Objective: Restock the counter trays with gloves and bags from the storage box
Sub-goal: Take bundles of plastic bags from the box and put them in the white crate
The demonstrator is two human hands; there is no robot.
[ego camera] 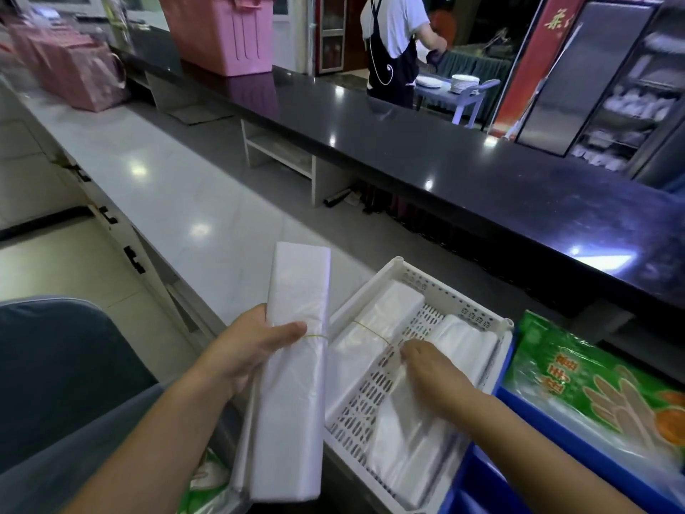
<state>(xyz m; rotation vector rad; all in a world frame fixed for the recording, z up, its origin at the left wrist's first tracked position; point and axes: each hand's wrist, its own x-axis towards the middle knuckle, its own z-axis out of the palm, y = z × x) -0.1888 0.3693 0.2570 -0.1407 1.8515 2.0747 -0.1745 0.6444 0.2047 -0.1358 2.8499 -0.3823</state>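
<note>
A long bundle of white bags [296,328] is gripped at its middle by the left hand [252,350], the thumb laid across the front beside a yellow rubber band [315,336] — it is held just left of the white perforated tray [456,298]. Inside this tray the right hand [430,369] is placed on a flat stack of bags [407,439], fingers bent down to the plastic; whether it is pinched cannot be told. A green glove pack [593,376] is lying in the blue tray [556,421] — the pink storage box [222,31] is well apart, on the black counter [407,142].

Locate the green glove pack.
Head view, lower right: the green glove pack lies on the blue tray, just right of the white tray.
</note>
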